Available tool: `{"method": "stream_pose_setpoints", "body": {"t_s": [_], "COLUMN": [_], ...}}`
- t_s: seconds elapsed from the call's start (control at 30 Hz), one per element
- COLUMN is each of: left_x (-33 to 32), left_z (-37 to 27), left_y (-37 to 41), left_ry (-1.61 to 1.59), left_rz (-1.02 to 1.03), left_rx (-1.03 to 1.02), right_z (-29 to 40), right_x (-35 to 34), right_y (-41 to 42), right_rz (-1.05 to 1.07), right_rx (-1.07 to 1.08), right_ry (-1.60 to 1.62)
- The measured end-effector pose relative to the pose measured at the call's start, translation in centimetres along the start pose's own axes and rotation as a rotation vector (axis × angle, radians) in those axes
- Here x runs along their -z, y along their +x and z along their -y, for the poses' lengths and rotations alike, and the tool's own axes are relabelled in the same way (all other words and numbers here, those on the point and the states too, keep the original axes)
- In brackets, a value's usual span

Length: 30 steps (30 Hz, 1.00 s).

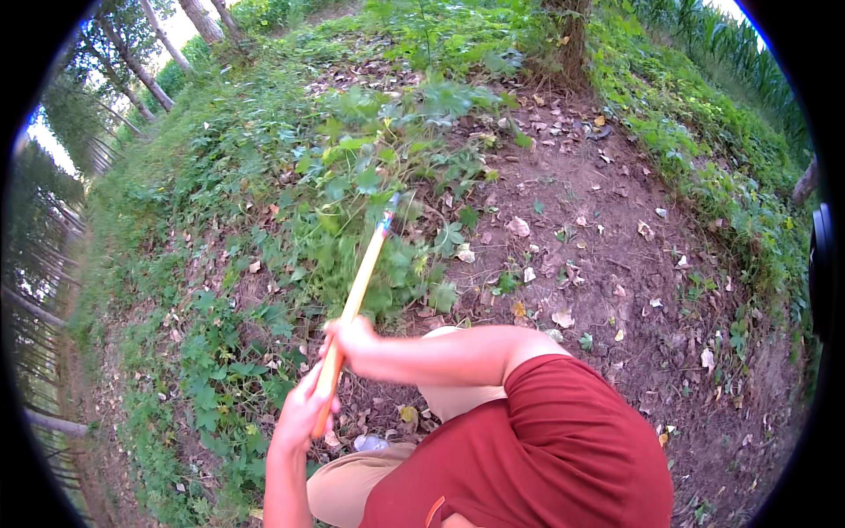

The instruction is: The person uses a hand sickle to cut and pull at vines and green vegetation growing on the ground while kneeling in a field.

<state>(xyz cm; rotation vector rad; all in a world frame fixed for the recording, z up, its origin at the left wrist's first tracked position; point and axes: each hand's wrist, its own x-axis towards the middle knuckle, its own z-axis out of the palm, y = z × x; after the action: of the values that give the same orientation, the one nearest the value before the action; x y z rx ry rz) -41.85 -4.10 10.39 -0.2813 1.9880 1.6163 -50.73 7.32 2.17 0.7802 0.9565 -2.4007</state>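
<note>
Both my hands grip the pale wooden handle (362,284) of a long-handled tool. My left hand (305,408) closes around the handle near its lower end. Higher on the handle is my right hand (351,340), its arm reaching in from the right. The handle slants up to a blue and red fitting (385,223) at its far end. The tool's head is blurred and mostly hidden among leafy green vines (356,178), so its kind cannot be told.
Bare soil (594,218) strewn with dry leaves lies to the right. A tree trunk (569,39) rises ahead, with tall green crops (739,59) beyond at right. Low weeds (211,369) cover the left side, and several slim trunks (135,66) stand at upper left.
</note>
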Motion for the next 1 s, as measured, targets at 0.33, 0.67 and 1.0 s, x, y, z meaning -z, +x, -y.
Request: {"method": "stream_pose_setpoints", "body": {"t_s": [0.33,0.67,1.0], "left_x": [-0.6,-0.5,2.2], "left_z": [4.8,2.1,3.2], "left_y": [-5.9,-1.1,-5.0], "left_ry": [-0.145,-0.062,-0.088], "left_rz": [-0.118,-0.096,-0.396], "left_rx": [-0.034,0.018,-0.265], "right_z": [-4.2,-1.6,10.0], "right_x": [1.5,2.5,5.5], "right_y": [-4.7,0.5,6.8], "right_rz": [0.206,0.148,0.03], "right_rx": [-0.107,-0.157,0.007], "right_ry": [-0.014,0.119,0.711]}}
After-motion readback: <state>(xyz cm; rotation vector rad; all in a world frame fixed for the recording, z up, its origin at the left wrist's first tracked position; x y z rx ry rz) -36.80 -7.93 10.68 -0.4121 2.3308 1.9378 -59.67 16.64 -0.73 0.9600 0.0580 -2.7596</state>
